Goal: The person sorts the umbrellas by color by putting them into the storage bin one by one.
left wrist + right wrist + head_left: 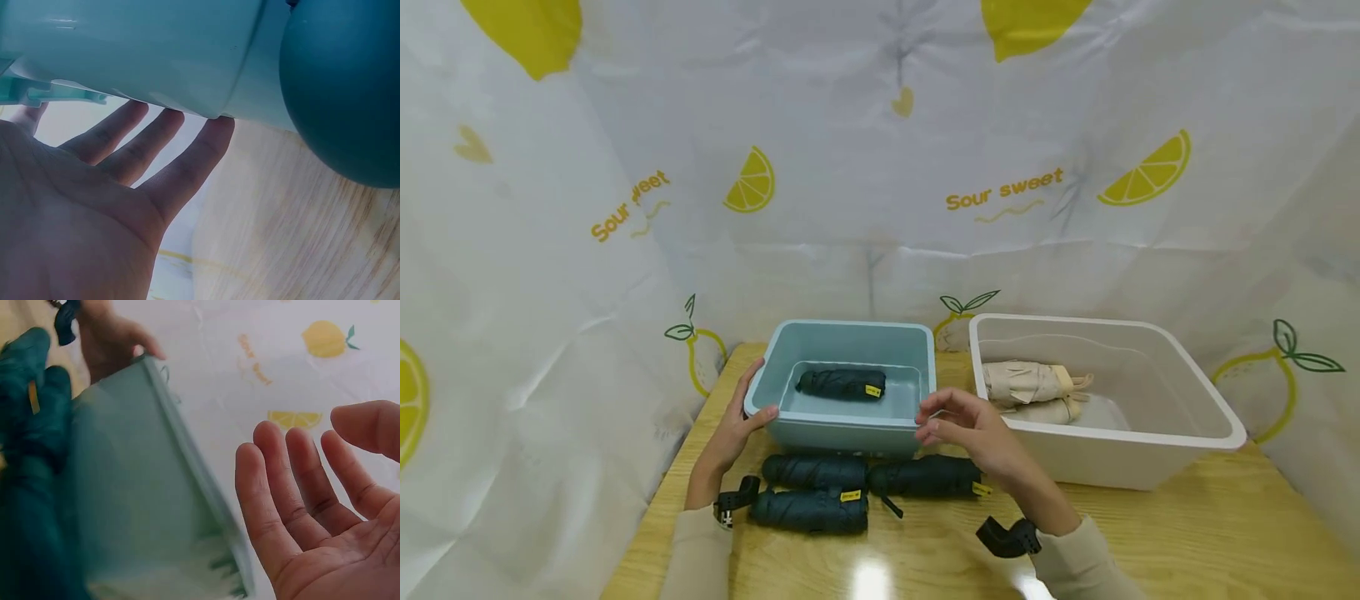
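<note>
My left hand [735, 423] is at the left end of a teal plastic bin [853, 437], its thumb on the front rim near the corner. In the left wrist view, fairly straight fingers [181, 169] touch the bin's outer wall with their tips. One dark folded umbrella [841, 384] with a yellow tag lies inside the bin. Beside the bin's front right corner is my right hand [973, 429], fingers loosely bent and holding nothing. In the right wrist view those fingers [256, 500] stand apart from the bin wall.
Dark folded umbrellas [808, 510] lie on the wooden table [925, 554] in front of the teal bin. To the right stands a larger white bin [1120, 454] with beige folded umbrellas [1022, 382] at its left end. A lemon-print sheet [850, 192] hangs behind.
</note>
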Demonstrator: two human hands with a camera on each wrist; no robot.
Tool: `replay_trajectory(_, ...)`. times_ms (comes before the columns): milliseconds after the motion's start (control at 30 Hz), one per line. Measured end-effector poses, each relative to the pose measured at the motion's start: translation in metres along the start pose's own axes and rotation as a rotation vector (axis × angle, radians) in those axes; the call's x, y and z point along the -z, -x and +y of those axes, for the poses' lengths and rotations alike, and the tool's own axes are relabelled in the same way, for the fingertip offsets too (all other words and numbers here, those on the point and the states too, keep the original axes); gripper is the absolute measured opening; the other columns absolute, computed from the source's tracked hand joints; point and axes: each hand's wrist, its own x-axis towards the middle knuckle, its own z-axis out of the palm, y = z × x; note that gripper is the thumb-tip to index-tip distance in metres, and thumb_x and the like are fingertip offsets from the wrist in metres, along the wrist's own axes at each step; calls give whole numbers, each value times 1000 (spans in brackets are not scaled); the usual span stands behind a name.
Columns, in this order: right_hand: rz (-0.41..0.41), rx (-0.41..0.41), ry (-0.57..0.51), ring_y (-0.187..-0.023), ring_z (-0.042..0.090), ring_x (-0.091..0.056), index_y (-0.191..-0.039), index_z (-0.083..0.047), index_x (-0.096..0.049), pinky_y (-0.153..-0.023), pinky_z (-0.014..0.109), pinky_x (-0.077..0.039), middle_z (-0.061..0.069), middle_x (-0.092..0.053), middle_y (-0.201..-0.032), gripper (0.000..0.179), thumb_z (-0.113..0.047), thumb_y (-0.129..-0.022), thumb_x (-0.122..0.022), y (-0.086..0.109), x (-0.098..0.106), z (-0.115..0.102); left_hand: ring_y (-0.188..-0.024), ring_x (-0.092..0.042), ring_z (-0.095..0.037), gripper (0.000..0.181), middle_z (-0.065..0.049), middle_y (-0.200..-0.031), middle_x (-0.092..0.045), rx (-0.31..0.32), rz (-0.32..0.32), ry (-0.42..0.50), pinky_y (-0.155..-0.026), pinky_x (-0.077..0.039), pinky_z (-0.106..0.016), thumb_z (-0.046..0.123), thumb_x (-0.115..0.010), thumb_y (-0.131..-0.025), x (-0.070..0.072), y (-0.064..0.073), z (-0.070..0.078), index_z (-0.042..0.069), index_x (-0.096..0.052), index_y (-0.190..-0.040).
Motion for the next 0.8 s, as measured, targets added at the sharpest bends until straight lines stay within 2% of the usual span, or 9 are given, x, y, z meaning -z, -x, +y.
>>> replay_trajectory(67,29,-5,-6,-97,20,-73,-123,15,-53,-88,39,-59,5,-67,-111,30,-7,-103,-59,15,1,9,-135,-35,-44,84,-17,-165,-17,-5,1,3,-92,-47,-25,19,-61,-97,1,-1,1,31,-13,-165)
replay_trajectory(133,67,-5,32,-96,18,-73,-121,14,-55,-87,38,-59,6,-67,-110,27,-5,-101,-60,28,1,19,-136,-34,-44,84,-17,-165,-16,-8,-5,2,-93,-47,-25,19,-61,-97,1,-2,3,30,-13,-165)
replay_trajectory(333,185,-11,302,-100,20,-71,-116,4,-64,-84,28,-58,24,-67,-113,20,-3,-97,-66,54,-1,42,-137,-34,-45,84,-17,-166,-16,-15,-9,-5,-94,-46,-24,19,-61,-98,1,-2,4,29,-12,-165)
replay_trajectory(400,214,-19,386,-104,22,-69,-116,2,-66,-88,32,-57,23,-68,-116,21,-2,-95,-69,58,-2,49,-137,-34,-45,84,-17,-166,-16,-10,-10,0,-93,-47,-24,18,-61,-98,1,-2,3,30,-12,-165)
replay_trajectory(533,261,25,606,-111,21,-67,-116,-5,-69,-94,39,-55,8,-70,-119,30,1,-87,-76,63,-3,62,-137,-35,-45,84,-17,-166,-15,5,-9,2,-93,-47,-25,19,-61,-98,2,-1,2,31,-12,-165)
replay_trajectory(633,263,-1,748,-121,24,-64,-119,-10,-71,-98,47,-53,3,-70,-126,37,0,-85,-79,65,-4,68,-137,-34,-44,83,-16,-166,-14,11,-6,-2,-93,-46,-24,19,-60,-99,2,0,0,31,-11,-165)
replay_trajectory(800,178,-118,846,-133,42,-54,-133,-11,-65,-102,61,-46,15,-60,-143,49,-8,-87,-79,66,-6,72,-138,-34,-44,83,-16,-167,-14,7,-6,2,-93,-46,-23,18,-59,-99,1,2,0,29,-11,-166)
